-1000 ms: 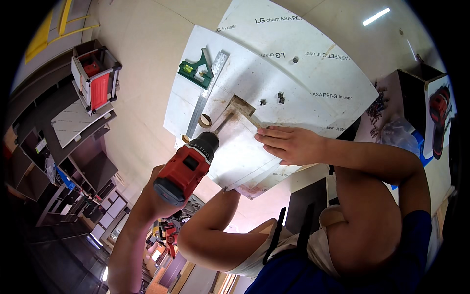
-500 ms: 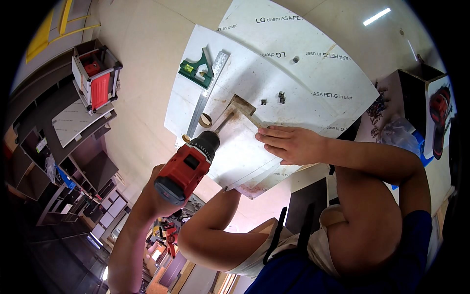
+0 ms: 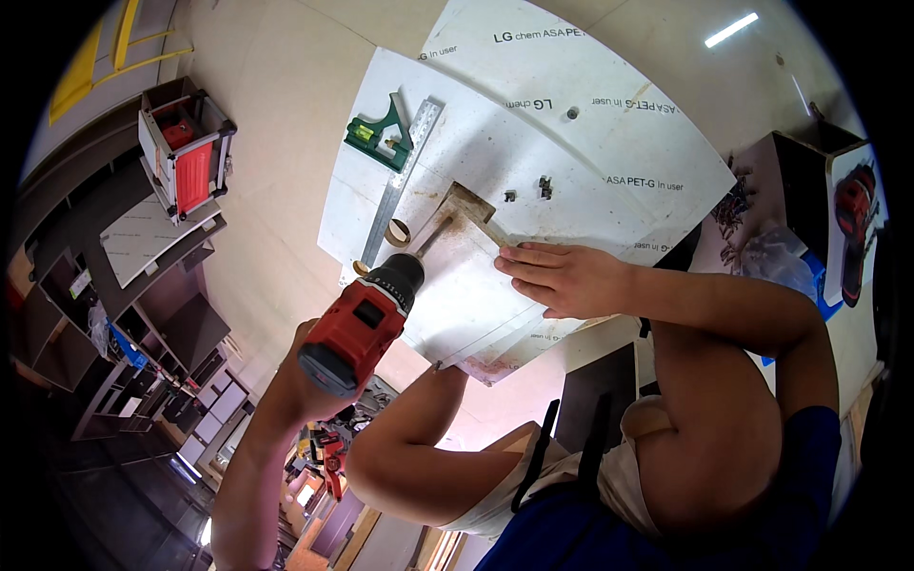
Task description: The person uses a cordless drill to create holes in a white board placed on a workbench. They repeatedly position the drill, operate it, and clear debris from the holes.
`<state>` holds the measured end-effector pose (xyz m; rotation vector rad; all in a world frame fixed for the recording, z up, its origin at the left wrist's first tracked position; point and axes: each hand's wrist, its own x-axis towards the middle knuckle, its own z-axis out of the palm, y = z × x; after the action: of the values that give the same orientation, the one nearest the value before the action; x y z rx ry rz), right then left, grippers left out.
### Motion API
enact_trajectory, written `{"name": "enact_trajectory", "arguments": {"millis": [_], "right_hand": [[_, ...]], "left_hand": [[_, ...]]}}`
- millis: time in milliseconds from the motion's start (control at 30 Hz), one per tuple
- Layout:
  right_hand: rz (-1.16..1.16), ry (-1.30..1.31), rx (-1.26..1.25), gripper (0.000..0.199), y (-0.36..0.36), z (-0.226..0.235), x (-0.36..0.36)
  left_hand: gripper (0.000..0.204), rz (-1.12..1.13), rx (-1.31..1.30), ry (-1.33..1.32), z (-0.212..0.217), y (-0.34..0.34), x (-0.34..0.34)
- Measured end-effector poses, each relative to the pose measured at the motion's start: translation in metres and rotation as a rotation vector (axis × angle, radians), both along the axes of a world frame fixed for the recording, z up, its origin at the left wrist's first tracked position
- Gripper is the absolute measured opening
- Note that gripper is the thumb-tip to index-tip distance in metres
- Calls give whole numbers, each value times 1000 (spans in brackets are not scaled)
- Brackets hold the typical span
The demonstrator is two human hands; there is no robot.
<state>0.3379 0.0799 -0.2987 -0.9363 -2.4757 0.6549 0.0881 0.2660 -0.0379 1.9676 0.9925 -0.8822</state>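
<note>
Movement since the earlier frame: next to none; the whole view slips very slightly leftward, while the cordless drill (image 3: 354, 328), left hand (image 3: 288, 373) and right hand (image 3: 562, 281) keep their places over the white panel (image 3: 476, 124).
Hidden at the drill: its handle and trigger lie beneath the body, and the left fingers are mostly out of sight behind it.
Hard to make out: whether the drill bit (image 3: 434, 238) has entered anything; its tip ends beside the brown wooden edge (image 3: 473, 207), which could be a separate block or part of the panel.
Cut off: left forearm at the lower edge; second red tool (image 3: 855, 198) near the dark rim at far right.
Drill's look: red housing, black end cap, black ringed chuck, slim bit.
Drill's place: left of centre, slanting toward the upper right.
Left grip: closed around the drill; exact finger positions cannot be told.
Right fingers: straight, nearly together, gripping nothing, laid at the lower end of the brown edge.
Upper centre: green-headed combination square (image 3: 381, 133) with steel rule (image 3: 400, 173); small dark metal pieces (image 3: 545, 187) farther right.
Beside the rule: round hole (image 3: 397, 232).
</note>
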Motion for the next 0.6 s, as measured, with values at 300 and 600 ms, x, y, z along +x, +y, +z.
{"name": "enact_trajectory", "arguments": {"millis": [300,600], "right_hand": [[-4,-14,10,68,1,1,0],[-7,1,20,70,-1,-2,0]], "left_hand": [[29,7,-13,11,2,1,0],[29,28,-43,5,-2,2,-3]]}}
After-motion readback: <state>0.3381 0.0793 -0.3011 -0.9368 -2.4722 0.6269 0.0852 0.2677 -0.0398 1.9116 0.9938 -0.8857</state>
